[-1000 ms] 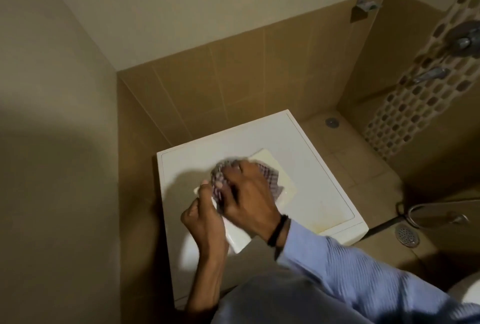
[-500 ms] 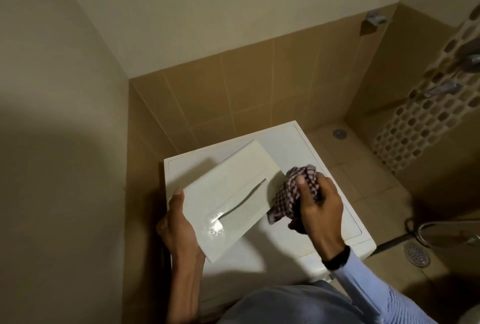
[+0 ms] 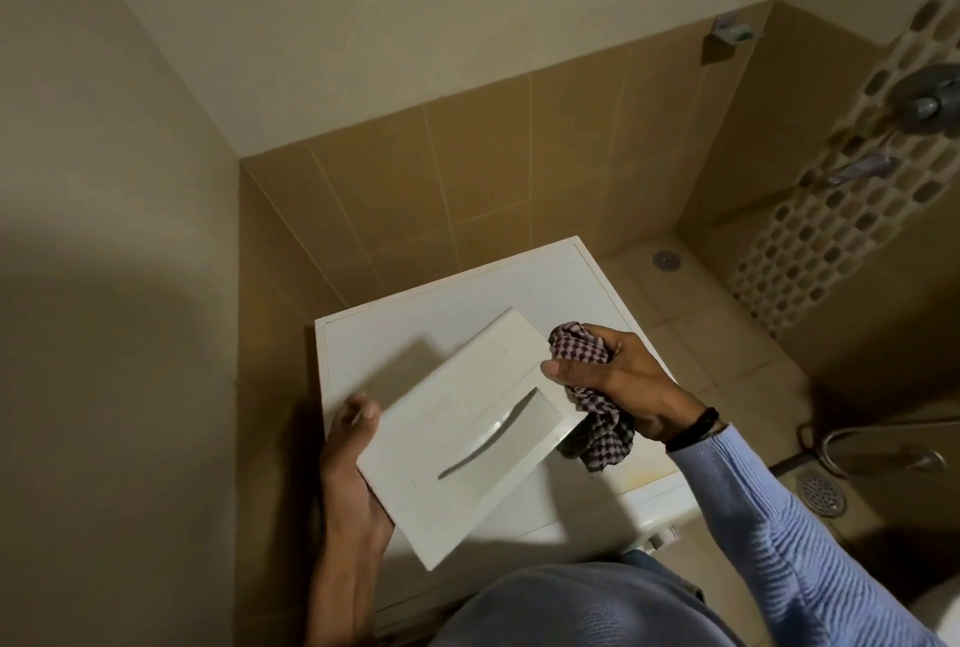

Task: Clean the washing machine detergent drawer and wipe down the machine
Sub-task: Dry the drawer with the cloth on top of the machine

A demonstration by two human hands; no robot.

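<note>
The white detergent drawer (image 3: 457, 433) is held tilted above the white washing machine (image 3: 519, 293), its front panel with the recessed handle facing up. My left hand (image 3: 349, 464) grips its lower left edge from underneath. My right hand (image 3: 618, 381) is closed on a bunched checked cloth (image 3: 597, 433) and presses it against the drawer's right edge, thumb resting on the panel. Part of the cloth hangs below the drawer's corner.
The machine stands in a tiled corner, a beige wall close on the left. Taps (image 3: 924, 106) stick out of the mosaic wall at right. Floor drains (image 3: 821, 493) and a metal hose loop (image 3: 883, 454) lie on the tiled floor to the right.
A second ago my right hand rubbed the cloth on top of the drawer. It then moved off to the drawer's right edge, and the drawer's front panel was turned up toward me.
</note>
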